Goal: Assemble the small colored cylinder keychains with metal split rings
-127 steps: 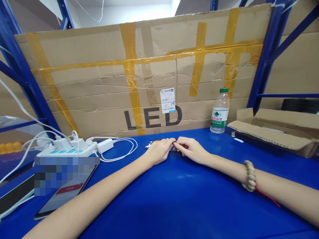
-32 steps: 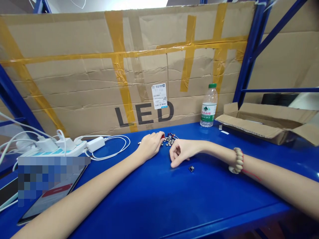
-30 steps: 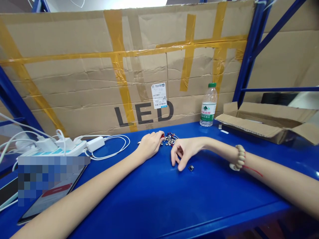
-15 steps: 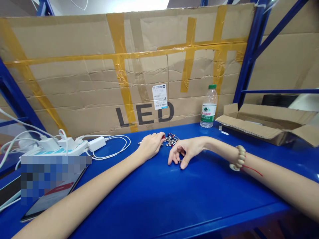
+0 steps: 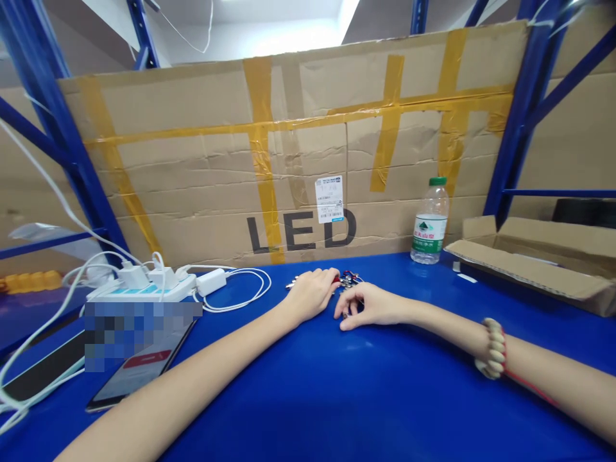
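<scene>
My left hand (image 5: 312, 295) rests on the blue tabletop (image 5: 308, 398), fingers curled and pressed together. A bit of red shows at its fingertips, too small to name, and thin metal pieces (image 5: 291, 283) poke out by its knuckles. Just beyond both hands lies a small pile of shiny metal parts with red and white wires (image 5: 349, 280), partly hidden by my fingers. My right hand (image 5: 370, 305), a beaded bracelet (image 5: 491, 350) on its wrist, hovers low beside the pile. Its fingers are bent toward the thumb around a tiny dark piece that I cannot make out.
A water bottle (image 5: 429, 224) stands at the back right, near an open cardboard box (image 5: 534, 263). On the left are a power strip (image 5: 144, 292) with chargers, white cables and a phone-like device (image 5: 144, 366). A large taped carton (image 5: 206, 192) walls off the back.
The view has swung left and up, so the whole scene sits further right and lower. My right thumb has moved left, closer to the fingers. My left hand stays by the pile.
</scene>
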Tool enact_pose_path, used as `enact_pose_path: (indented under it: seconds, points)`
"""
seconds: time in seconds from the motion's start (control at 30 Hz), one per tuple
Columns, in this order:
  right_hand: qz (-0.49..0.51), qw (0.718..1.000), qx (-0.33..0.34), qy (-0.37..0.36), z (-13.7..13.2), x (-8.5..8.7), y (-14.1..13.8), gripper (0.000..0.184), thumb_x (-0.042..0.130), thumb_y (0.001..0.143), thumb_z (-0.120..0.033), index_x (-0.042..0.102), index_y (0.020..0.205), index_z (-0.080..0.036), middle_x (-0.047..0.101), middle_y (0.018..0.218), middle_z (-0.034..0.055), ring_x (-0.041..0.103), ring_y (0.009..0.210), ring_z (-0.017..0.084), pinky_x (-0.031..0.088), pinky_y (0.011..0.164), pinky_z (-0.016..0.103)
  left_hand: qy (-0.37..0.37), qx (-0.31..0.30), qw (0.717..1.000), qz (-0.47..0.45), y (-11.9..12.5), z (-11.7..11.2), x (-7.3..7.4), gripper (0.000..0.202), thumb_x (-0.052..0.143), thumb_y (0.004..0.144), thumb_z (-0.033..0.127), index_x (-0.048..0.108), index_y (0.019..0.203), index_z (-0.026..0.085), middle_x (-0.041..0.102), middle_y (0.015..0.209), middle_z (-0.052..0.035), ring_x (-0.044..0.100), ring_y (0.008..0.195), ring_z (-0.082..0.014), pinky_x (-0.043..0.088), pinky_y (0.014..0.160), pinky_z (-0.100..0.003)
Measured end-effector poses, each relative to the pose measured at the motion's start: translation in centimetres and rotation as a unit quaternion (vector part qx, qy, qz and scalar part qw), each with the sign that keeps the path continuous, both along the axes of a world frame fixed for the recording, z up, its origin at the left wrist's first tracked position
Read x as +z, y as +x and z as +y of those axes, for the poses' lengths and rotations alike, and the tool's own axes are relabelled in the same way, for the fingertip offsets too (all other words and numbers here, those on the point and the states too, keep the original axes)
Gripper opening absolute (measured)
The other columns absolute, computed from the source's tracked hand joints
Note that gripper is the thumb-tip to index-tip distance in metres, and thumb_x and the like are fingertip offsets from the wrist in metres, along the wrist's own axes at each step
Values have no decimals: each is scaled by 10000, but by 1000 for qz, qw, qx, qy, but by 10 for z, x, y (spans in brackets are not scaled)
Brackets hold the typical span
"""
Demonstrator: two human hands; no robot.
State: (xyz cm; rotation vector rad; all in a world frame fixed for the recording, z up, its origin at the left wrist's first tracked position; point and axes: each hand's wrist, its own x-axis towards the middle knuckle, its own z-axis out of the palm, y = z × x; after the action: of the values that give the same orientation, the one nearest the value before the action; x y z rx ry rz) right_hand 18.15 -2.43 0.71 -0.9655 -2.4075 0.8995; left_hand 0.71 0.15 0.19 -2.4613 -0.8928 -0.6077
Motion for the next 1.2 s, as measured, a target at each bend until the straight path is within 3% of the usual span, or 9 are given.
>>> enact_pose_path:
  seconds: [0.33,0.73,1.2]
  points:
    - [-70,993,-65,71,-6,1,-7,311,600,698,-471,660,810,-187,621,706,9,495,606,111,368,564,226,-17,-4,1000,-1,-1,-3,2,235,264,919,306,434,997,164,613,872,-45,571,812,-168,439,695,-285]
    - [-63,992,-68,91,-8,-1,-9,282,596,711,-455,614,797,-187,562,636,-15,505,595,103,374,548,205,-12,-4,1000,9,0,-2,2,227,261,918,293,424,1006,162,612,876,-44,565,805,-175,442,689,-289]
    - [-123,981,-73,133,-17,5,-11,289,500,777,-472,572,743,-195,541,581,-30,468,534,91,309,503,196,-18,-7,1000,-9,-1,-2,2,219,270,916,298,436,986,174,615,866,-48,575,810,-173,446,680,-291]
